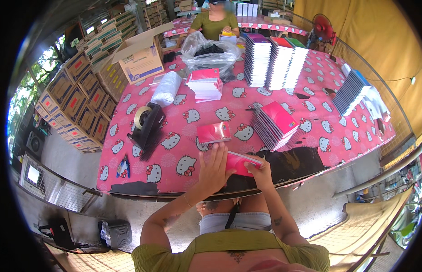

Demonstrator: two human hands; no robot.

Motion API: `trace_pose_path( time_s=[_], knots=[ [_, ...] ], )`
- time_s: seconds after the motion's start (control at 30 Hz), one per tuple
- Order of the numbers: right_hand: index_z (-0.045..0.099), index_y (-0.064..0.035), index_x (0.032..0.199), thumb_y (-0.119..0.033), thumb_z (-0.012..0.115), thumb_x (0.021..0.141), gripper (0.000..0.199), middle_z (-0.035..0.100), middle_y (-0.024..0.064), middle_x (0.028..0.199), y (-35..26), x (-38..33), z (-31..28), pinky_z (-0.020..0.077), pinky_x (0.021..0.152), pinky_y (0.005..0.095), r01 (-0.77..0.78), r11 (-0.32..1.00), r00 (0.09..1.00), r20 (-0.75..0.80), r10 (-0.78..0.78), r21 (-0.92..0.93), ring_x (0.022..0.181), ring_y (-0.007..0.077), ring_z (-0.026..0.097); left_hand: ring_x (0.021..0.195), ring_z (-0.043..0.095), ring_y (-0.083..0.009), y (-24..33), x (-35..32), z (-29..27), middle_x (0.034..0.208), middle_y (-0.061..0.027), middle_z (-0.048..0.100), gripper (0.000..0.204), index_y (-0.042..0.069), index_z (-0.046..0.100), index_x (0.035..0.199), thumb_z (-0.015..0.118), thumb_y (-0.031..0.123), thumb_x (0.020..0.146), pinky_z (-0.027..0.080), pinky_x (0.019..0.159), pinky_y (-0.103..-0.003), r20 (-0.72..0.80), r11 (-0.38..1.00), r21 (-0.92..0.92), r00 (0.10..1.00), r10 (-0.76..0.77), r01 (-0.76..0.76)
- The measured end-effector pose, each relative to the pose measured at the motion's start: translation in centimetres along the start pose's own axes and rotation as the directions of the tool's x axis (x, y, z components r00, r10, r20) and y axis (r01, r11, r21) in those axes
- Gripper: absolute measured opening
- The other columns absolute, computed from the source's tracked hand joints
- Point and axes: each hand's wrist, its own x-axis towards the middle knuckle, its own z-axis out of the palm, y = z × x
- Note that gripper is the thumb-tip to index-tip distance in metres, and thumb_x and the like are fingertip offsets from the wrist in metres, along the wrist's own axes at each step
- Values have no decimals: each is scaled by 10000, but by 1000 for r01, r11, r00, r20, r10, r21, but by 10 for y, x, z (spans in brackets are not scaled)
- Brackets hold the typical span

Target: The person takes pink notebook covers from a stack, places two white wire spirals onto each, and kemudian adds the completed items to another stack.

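My right hand (pixel 261 172) grips a pink notebook (pixel 239 164) at its right end, thumb on the cover. At the notebook's left end rests my left hand (pixel 212 168), its fingers stretched out and thumb close to the cover. The notebook is just above the near edge of the table. Beyond my left fingertips lies another small pink notebook (pixel 214 132). To the right of it leans a stack of pink spiral notebooks (pixel 278 123).
On the pink patterned table (pixel 174 154) are a black tape dispenser (pixel 147 122), blue-handled pliers (pixel 124 167), a plastic roll (pixel 167 89), a pink pad stack (pixel 205 86), a plastic bag (pixel 210 50) and tall notebook stacks (pixel 257 61). Across sits a person (pixel 215 25).
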Motion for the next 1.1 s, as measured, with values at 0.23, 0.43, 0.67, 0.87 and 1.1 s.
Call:
trace_pose_path(
  time_s=[0.23, 0.43, 0.67, 0.87, 1.1],
  knots=[
    [699, -28, 1150, -98, 705, 923, 237, 681, -10, 926, -7, -4, 15, 483, 712, 214, 13, 991, 999, -40, -8, 133, 780, 47, 573, 1485, 250, -382, -11, 29, -17, 1581, -218, 305, 828, -52, 354, 1484, 463, 575, 955, 105, 1106, -722, 92, 999, -8, 995, -43, 44],
    [685, 6, 1147, -93, 723, 906, 264, 686, 3, 955, -2, -9, 18, 497, 728, 212, -28, 990, 999, -33, 32, 138, 825, 36, 593, 1488, 241, -387, -1, 28, -14, 1580, -238, 296, 860, -44, 363, 1482, 429, 625, 946, 106, 1118, -703, -42, 998, -17, 998, -54, 53],
    [682, 17, 1165, -65, 712, 905, 274, 701, 23, 978, 3, -5, -1, 512, 728, 213, 40, 982, 999, -41, -33, 183, 832, 51, 613, 1484, 248, -384, 21, 3, -8, 1567, -239, 321, 854, -42, 368, 1480, 391, 633, 957, 136, 1123, -684, -3, 987, -147, 998, 64, -63],
    [677, 32, 1171, -24, 694, 904, 274, 707, 27, 988, -8, -10, -6, 518, 719, 212, 23, 969, 997, -81, -3, 246, 839, 56, 629, 1468, 289, -372, 33, -10, 4, 1564, -220, 333, 849, -32, 379, 1478, 425, 625, 942, 188, 1129, -648, 24, 979, -157, 991, 132, -127],
    [655, 8, 1238, -23, 694, 907, 335, 695, 19, 993, -7, -8, 4, 510, 692, 209, -1, 975, 999, -46, 12, 223, 811, 44, 608, 1463, 297, -369, 31, -5, -3, 1557, -222, 344, 871, -28, 367, 1486, 465, 626, 919, 187, 1141, -636, 17, 983, -150, 994, 110, -106]
  ],
)
